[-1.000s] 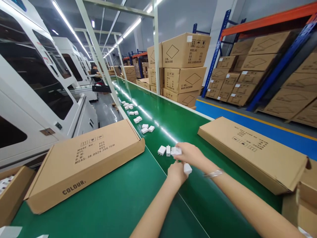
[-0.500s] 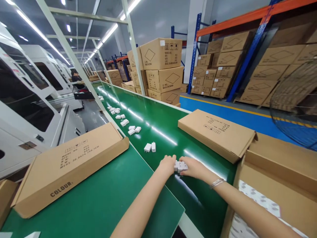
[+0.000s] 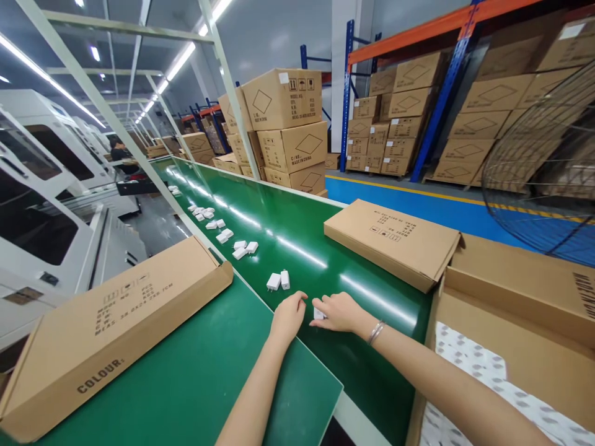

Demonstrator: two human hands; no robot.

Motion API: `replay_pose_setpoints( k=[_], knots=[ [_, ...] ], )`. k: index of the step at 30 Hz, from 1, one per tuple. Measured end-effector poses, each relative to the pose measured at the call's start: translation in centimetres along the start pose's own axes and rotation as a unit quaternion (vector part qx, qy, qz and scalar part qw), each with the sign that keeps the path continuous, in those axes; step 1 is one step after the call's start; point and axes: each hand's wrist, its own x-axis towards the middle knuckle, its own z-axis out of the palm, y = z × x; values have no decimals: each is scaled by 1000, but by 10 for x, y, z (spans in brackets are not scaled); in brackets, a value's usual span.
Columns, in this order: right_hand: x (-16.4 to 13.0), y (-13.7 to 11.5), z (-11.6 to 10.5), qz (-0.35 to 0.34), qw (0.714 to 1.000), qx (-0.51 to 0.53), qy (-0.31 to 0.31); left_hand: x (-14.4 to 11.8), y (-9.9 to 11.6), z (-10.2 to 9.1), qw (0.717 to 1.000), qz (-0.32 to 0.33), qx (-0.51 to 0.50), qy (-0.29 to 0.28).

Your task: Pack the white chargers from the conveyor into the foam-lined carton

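Right hand (image 3: 338,311) closes over a white charger (image 3: 318,314) on the green conveyor belt (image 3: 325,248), near its front edge; left hand (image 3: 288,316) rests curled just beside, its grip hidden

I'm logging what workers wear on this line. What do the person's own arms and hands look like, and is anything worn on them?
Both arms are bare up to the picture's edge: no sleeves and no gloves show. The left hand has nothing on it that I can see. Just behind the right hand, a thin silvery bracelet circles the wrist. Rings or nail colour are too small to tell.
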Motion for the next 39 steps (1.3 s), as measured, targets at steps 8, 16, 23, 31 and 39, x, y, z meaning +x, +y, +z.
replay_pose_setpoints(
  k=[8, 16, 23, 31, 39],
  knots=[
    [-19, 7, -28, 29, 997, 69, 12, -1, -2, -1, 1000, -13, -12, -4],
    [-155, 5, -73, 364, 586, 717, 95, 21, 7, -1, 985, -87, 147, 35],
    [-209, 1, -54, 351, 420, 829, 110, 37, 23, 13, 947, -88, 300, 70],
    [-202, 3, -63, 317, 384, 857, 133, 67, 22, 11, 927, -50, 346, 135],
    [-206, 5, -56, 291, 369, 871, 145, 77, 39, 17, 943, -37, 327, 47]
  ],
)
